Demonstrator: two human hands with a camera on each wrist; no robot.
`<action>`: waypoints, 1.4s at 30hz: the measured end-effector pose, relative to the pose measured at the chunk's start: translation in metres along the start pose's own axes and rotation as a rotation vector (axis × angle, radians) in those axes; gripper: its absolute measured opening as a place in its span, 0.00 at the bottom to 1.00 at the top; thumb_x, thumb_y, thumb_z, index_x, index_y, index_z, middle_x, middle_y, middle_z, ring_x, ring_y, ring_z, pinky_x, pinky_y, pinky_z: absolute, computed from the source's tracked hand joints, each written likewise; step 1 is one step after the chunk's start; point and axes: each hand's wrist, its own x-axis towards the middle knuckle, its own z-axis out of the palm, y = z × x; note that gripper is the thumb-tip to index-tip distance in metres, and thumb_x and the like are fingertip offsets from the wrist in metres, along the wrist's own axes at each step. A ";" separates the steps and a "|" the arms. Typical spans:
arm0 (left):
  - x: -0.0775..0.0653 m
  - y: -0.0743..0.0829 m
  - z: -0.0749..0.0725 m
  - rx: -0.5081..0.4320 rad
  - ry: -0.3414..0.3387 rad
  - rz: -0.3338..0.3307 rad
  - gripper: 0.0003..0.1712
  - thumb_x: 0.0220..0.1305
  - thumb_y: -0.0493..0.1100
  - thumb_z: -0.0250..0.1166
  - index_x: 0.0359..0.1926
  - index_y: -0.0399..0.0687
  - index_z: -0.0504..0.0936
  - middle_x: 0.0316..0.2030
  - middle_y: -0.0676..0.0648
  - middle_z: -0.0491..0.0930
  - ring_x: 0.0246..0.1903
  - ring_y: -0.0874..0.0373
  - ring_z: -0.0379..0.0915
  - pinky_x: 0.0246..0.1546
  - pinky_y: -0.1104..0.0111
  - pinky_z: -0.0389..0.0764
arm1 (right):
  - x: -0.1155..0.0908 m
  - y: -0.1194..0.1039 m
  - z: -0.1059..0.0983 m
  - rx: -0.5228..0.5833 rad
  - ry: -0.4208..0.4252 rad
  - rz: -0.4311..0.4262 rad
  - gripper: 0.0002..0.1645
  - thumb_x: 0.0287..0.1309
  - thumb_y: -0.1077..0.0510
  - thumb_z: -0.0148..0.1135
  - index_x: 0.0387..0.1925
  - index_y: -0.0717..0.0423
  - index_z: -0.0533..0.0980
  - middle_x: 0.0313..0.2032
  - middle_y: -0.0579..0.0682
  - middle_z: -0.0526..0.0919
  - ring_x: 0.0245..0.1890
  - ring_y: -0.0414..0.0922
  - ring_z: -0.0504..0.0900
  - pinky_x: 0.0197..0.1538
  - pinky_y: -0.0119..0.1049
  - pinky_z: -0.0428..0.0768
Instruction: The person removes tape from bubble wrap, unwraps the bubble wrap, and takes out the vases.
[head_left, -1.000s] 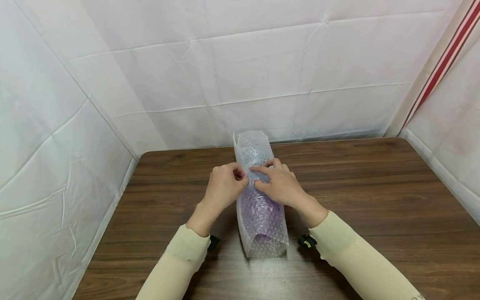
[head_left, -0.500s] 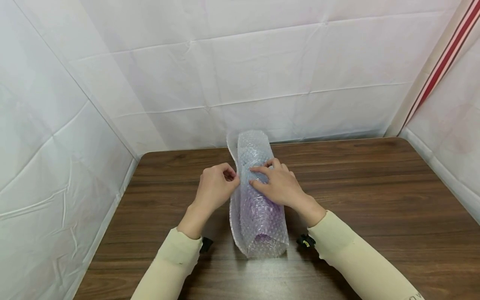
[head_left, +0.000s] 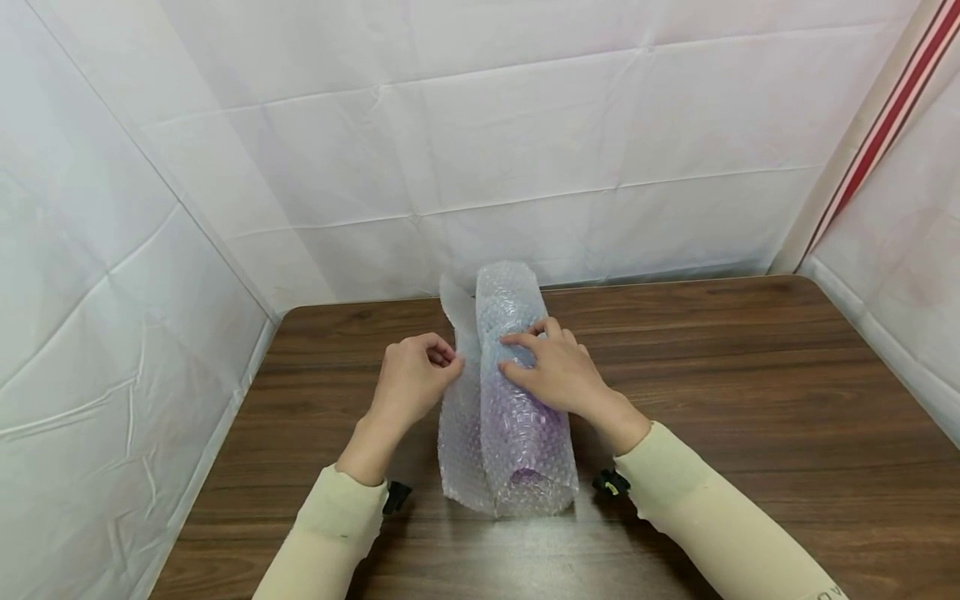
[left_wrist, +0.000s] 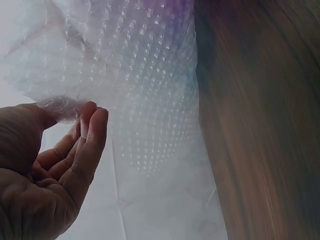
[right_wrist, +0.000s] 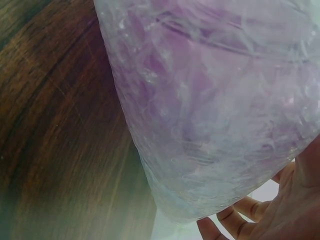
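Observation:
A roll of bubble wrap (head_left: 521,425) lies lengthwise on the wooden table, wound around something purple towards the near end and bluish further up. What is inside is blurred by the wrap. A loose flap (head_left: 459,450) of the sheet sticks out along the roll's left side. My left hand (head_left: 408,379) pinches the edge of that flap between thumb and fingertips; the pinched, crumpled edge (left_wrist: 64,109) also shows in the left wrist view. On top of the roll rests my right hand (head_left: 555,367), thumb and index finger spread. Its fingers (right_wrist: 245,227) touch the wrap in the right wrist view.
The brown wooden table (head_left: 712,375) extends on both sides of the roll. White sheeting (head_left: 510,133) hangs behind the table and at its sides, and the roll's far end reaches close to it. Dark wrist devices (head_left: 611,482) sit at the cuffs.
My left hand has moved left and slightly down, drawing the bubble wrap's edge away from the roll, so the flap now spreads out leftward. The right hand stays nearly still on the roll.

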 end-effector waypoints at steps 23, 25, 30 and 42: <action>-0.003 -0.027 -0.014 -0.030 -0.154 0.004 0.37 0.62 0.42 0.75 0.71 0.45 0.73 0.32 0.48 0.87 0.24 0.61 0.77 0.32 0.63 0.80 | 0.000 -0.003 0.000 -0.001 0.011 -0.015 0.28 0.70 0.37 0.59 0.68 0.36 0.77 0.65 0.59 0.68 0.58 0.61 0.72 0.56 0.62 0.72; -0.003 -0.029 -0.014 -0.032 -0.164 0.004 0.37 0.62 0.41 0.75 0.71 0.46 0.74 0.33 0.48 0.86 0.26 0.61 0.77 0.34 0.62 0.80 | 0.000 -0.003 0.000 -0.002 0.012 -0.016 0.28 0.70 0.38 0.59 0.67 0.36 0.77 0.65 0.59 0.68 0.57 0.61 0.73 0.56 0.62 0.72; -0.002 -0.036 -0.014 -0.028 -0.201 -0.010 0.35 0.63 0.41 0.75 0.70 0.47 0.76 0.35 0.48 0.85 0.29 0.60 0.77 0.38 0.61 0.80 | -0.001 -0.003 -0.001 -0.005 0.016 -0.017 0.28 0.70 0.38 0.59 0.67 0.36 0.77 0.64 0.59 0.68 0.57 0.61 0.73 0.56 0.62 0.72; 0.001 -0.048 -0.012 -0.042 -0.296 -0.082 0.37 0.61 0.41 0.76 0.71 0.48 0.75 0.34 0.47 0.81 0.24 0.58 0.74 0.31 0.65 0.77 | -0.003 -0.003 -0.003 0.002 0.010 -0.014 0.28 0.70 0.38 0.58 0.68 0.36 0.77 0.64 0.59 0.68 0.57 0.61 0.72 0.56 0.62 0.71</action>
